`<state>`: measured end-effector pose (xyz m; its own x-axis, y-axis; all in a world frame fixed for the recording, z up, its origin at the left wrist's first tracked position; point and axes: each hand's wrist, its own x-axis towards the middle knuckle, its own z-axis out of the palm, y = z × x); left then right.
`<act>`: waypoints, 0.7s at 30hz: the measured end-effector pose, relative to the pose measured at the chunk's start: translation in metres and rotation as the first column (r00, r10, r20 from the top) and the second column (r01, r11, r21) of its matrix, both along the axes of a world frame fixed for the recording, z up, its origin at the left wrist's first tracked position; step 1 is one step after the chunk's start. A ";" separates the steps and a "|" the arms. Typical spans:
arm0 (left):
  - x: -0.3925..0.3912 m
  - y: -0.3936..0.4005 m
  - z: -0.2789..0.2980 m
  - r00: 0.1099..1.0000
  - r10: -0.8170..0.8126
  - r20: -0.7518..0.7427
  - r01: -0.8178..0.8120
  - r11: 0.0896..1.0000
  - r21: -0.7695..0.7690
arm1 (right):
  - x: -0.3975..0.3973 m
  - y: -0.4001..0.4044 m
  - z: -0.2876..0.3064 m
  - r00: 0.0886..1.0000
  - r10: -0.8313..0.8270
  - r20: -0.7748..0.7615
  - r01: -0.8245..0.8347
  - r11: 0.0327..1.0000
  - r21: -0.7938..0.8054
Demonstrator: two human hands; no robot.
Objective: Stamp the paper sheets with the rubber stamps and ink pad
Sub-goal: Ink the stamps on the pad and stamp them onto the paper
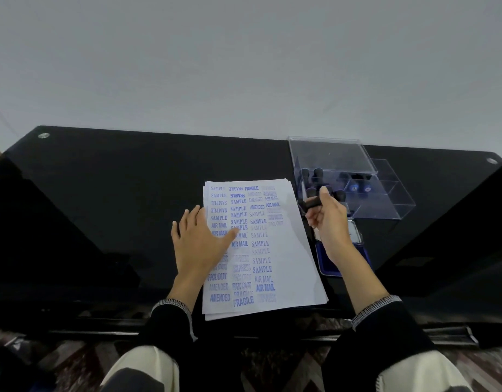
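Observation:
A stack of white paper sheets [289, 244] lies on the black table, its top sheet covered with blue stamped words. My left hand [200, 241] rests flat on the stack's left side, fingers straight. My right hand [327, 219] hovers just right of the paper and pinches a black rubber stamp [312, 203] between thumb and fingers. Beneath that wrist lies the open blue ink pad [324, 261], partly hidden. Several more black stamps [317, 174] stand in a clear plastic box [385, 199] behind my right hand.
The box's clear lid [329, 154] leans open at the back. The glossy black table [117, 207] runs wide to the left and right, its front edge near my knees. A pale wall rises behind it.

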<state>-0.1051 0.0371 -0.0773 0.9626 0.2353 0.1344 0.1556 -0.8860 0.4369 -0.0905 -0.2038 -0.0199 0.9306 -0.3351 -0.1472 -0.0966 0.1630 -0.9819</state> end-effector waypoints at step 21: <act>-0.005 -0.004 0.006 0.999 -0.042 -0.007 0.042 0.999 0.034 | -0.052 -0.068 -0.003 1.000 -0.013 0.005 0.014 0.926 -0.377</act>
